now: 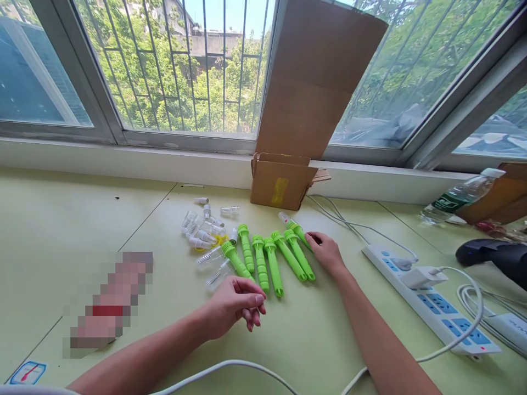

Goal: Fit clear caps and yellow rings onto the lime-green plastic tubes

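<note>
My right hand (327, 252) has its fingers closed on a bright green plastic tube (298, 230) with a clear cap (285, 218) at its far end. Its fingertips are partly hidden. My left hand (242, 304) hovers at the near end of the row, thumb and index finger together, the other fingers curled, nothing visible in it. Just beyond it lies another green tube (237, 260) with a ribbed neck. Several more green tubes (260, 263) lie side by side between my hands, uncapped. Left of them is a loose pile of clear plastic caps (191, 222), with a yellow loop (220, 240) among them.
A small cardboard box (284, 184) stands against the sill. On the right are a white power strip (428, 307) with plugs and cables, a water bottle (457, 197) and a black device (489, 258). A white cable (230, 362) crosses the near edge. A pixelated patch covers something at left.
</note>
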Motion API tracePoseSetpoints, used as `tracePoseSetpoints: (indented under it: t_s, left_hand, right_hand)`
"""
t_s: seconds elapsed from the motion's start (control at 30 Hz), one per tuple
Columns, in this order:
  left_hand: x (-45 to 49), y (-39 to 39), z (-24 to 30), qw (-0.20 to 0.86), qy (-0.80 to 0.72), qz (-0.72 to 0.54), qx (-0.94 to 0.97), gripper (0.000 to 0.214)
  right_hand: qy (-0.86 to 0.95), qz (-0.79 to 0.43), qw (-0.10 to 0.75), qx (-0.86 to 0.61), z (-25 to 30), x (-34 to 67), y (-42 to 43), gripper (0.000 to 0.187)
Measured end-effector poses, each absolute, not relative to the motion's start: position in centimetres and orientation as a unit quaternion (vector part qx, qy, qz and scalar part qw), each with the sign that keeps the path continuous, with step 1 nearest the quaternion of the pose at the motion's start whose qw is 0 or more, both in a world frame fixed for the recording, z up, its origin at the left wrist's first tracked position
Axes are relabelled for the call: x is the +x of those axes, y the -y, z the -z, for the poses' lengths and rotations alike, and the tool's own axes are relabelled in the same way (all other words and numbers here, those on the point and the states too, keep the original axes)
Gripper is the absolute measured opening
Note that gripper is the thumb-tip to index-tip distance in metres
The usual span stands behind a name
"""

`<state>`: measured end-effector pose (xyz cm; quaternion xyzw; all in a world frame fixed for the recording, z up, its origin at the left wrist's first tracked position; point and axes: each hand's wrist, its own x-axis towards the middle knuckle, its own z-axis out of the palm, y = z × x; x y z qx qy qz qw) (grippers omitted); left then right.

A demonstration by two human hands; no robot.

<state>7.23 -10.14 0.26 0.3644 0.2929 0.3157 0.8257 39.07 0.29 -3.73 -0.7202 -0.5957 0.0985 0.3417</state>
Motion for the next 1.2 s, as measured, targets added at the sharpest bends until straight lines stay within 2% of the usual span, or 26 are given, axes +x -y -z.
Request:
tracePoseSetpoints:
  t_s: [0.63,1.2]
  left_hand:
    - [7.17,10.07,0.18,0.821,-0.255,-0.289,0.421,0.033]
    - [7.18,9.93,0.18,0.824,-0.277,-0.3,0.392,0.031]
  right_hand:
    - [0.598,-0.097,0.342,-0.719,4.03,39.28,-0.48,0.042]
    - [0.597,-0.093,0.344,-0.718,3.82,39.08,-0.36,0.041]
